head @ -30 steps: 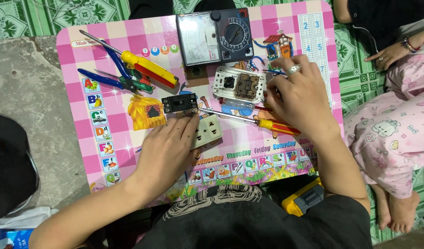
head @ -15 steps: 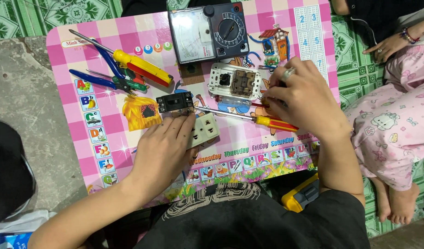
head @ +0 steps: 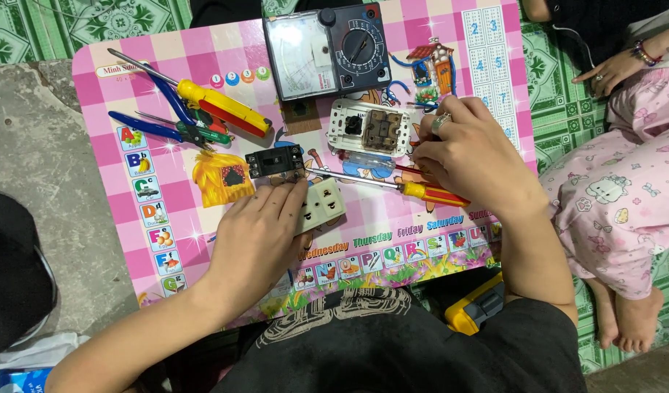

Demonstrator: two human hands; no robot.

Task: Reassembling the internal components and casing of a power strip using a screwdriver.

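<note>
Head cam is looking straight down at a pink checkered counter (head: 131, 240). Left hand (head: 258, 236) is lying flat with open fingers, pinning the cream socket block (head: 321, 206) near 6 o'clock, just below the black switch module (head: 275, 161). Right hand (head: 469, 156) is pinching something small at the white switch plate (head: 366, 129); can't tell what its grip has. Yellow-handled screwdriver (head: 393, 185) is lying beneath. Best bet: keep that plate steady and work slowly.

Glossy laminated table (head: 203, 240), white plastic socket (head: 321, 205), metal screwdriver shaft (head: 349, 178)
</note>
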